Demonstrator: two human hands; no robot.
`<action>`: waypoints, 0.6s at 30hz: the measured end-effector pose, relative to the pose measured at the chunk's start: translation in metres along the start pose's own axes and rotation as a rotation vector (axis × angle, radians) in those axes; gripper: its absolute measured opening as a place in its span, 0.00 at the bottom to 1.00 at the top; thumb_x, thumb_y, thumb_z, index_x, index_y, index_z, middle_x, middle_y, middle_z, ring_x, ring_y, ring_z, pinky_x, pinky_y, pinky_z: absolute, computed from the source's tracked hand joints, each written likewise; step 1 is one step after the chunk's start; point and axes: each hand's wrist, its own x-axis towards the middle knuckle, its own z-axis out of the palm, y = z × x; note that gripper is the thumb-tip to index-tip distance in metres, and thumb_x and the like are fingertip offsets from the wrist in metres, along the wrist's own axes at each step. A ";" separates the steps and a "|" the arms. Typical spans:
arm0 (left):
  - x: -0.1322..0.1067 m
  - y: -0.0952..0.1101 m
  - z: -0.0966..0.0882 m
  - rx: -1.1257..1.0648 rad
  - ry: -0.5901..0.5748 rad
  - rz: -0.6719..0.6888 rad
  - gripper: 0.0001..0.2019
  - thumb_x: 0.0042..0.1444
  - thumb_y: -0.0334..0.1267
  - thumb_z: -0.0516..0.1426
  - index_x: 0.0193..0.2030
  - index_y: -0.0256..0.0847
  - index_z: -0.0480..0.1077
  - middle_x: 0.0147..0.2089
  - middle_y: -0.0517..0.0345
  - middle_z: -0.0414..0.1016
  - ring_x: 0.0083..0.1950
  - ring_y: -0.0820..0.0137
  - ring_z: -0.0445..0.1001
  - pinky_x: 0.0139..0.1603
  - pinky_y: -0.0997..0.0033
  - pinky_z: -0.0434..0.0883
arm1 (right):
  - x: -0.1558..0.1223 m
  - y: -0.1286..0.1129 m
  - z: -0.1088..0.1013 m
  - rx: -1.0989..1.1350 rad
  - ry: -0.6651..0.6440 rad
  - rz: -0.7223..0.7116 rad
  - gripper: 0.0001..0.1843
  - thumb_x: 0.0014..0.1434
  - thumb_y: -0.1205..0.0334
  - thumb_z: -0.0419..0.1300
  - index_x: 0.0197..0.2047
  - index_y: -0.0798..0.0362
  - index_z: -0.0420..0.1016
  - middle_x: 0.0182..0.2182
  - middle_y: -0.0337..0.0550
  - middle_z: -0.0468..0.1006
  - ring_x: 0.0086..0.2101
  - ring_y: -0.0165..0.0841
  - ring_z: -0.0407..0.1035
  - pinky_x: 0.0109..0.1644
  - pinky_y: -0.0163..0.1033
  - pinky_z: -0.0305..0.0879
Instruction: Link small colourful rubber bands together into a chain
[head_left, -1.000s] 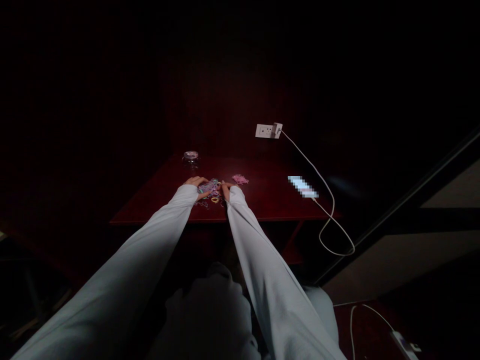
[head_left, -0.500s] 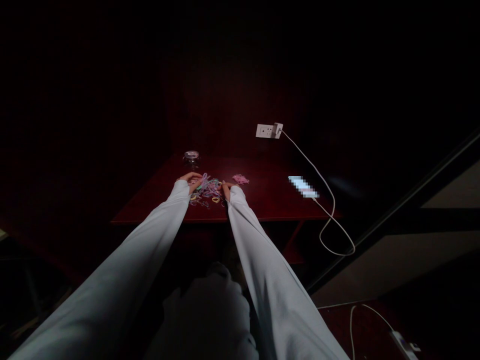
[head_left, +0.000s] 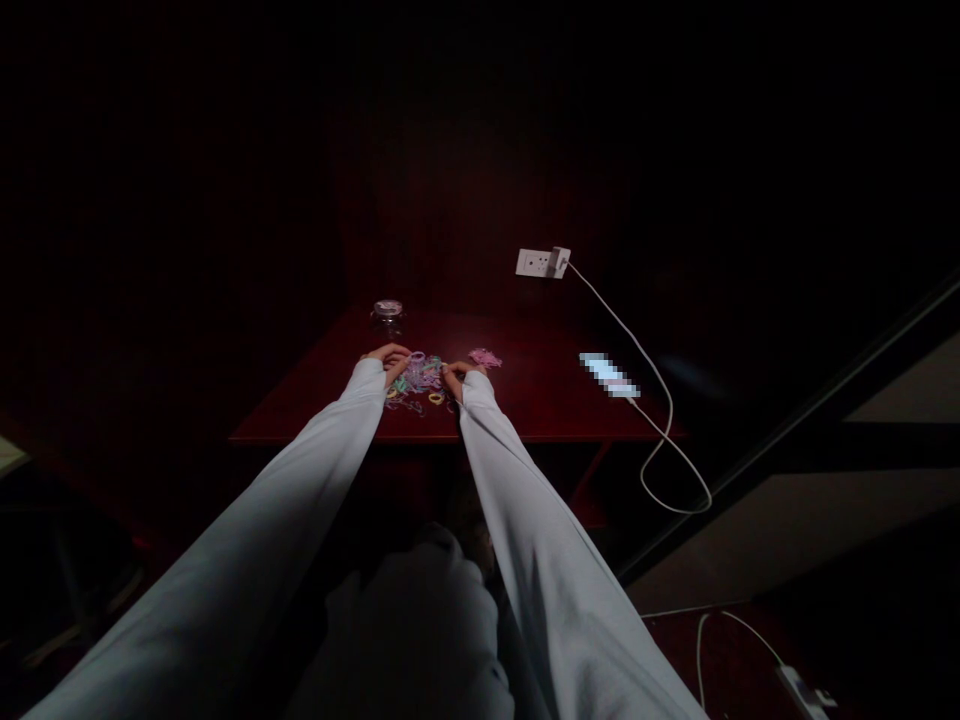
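A heap of small coloured rubber bands (head_left: 418, 382) lies on a dark red table (head_left: 525, 410). My left hand (head_left: 390, 358) rests at the heap's left edge with its fingers curled over the bands. At the right edge of the heap my right hand (head_left: 457, 374) has its fingers bent onto the bands. Both arms are in long pale sleeves. The hands are small and dim, so what the fingers pinch is unclear. A separate little pile of pink bands (head_left: 484, 357) lies just right of my right hand.
A small clear jar with a pale lid (head_left: 388, 314) stands at the back of the table. A lit phone (head_left: 609, 374) lies to the right, its white cable (head_left: 652, 400) running to a wall socket (head_left: 541, 262). The surroundings are very dark.
My left hand has slid a little to the left and back across the heap of bands. My right hand stays at the heap's right edge.
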 end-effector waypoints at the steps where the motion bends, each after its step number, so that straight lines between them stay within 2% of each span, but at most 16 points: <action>1: -0.002 0.002 0.000 0.004 0.000 0.000 0.14 0.48 0.50 0.67 0.35 0.43 0.79 0.35 0.51 0.86 0.39 0.59 0.83 0.45 0.63 0.81 | -0.001 -0.002 -0.001 -0.019 -0.010 -0.008 0.08 0.68 0.62 0.65 0.44 0.49 0.88 0.39 0.42 0.82 0.51 0.37 0.69 0.59 0.39 0.67; 4: -0.005 0.009 -0.001 0.037 -0.018 0.035 0.09 0.51 0.44 0.65 0.36 0.43 0.81 0.38 0.51 0.87 0.42 0.58 0.84 0.49 0.62 0.81 | -0.003 -0.008 -0.005 -0.090 -0.060 -0.029 0.08 0.67 0.63 0.67 0.46 0.48 0.88 0.46 0.43 0.81 0.55 0.40 0.64 0.65 0.43 0.61; 7: -0.006 0.013 -0.005 0.126 -0.055 0.088 0.08 0.53 0.41 0.63 0.38 0.45 0.82 0.40 0.53 0.88 0.44 0.57 0.85 0.53 0.62 0.80 | -0.005 -0.012 -0.007 -0.156 -0.101 -0.056 0.11 0.68 0.62 0.67 0.50 0.45 0.89 0.51 0.44 0.78 0.57 0.42 0.62 0.66 0.45 0.57; 12: -0.006 0.013 -0.008 0.309 -0.064 0.124 0.11 0.56 0.42 0.62 0.43 0.47 0.84 0.44 0.53 0.88 0.49 0.53 0.83 0.58 0.57 0.76 | -0.010 -0.015 -0.008 -0.212 -0.135 -0.082 0.13 0.69 0.61 0.65 0.52 0.45 0.89 0.54 0.45 0.76 0.58 0.43 0.59 0.66 0.46 0.55; 15: -0.006 0.012 -0.007 0.452 -0.094 0.203 0.12 0.60 0.43 0.61 0.46 0.50 0.85 0.51 0.54 0.88 0.55 0.51 0.81 0.64 0.52 0.70 | -0.010 -0.013 -0.007 -0.224 -0.158 -0.104 0.14 0.69 0.60 0.64 0.54 0.45 0.89 0.54 0.45 0.75 0.57 0.43 0.58 0.65 0.46 0.55; 18: -0.008 0.012 -0.007 0.549 -0.138 0.299 0.14 0.65 0.43 0.58 0.50 0.51 0.85 0.55 0.56 0.87 0.57 0.52 0.79 0.63 0.53 0.68 | -0.008 -0.010 -0.006 -0.229 -0.161 -0.116 0.13 0.68 0.59 0.66 0.53 0.45 0.89 0.54 0.45 0.75 0.57 0.43 0.58 0.64 0.47 0.56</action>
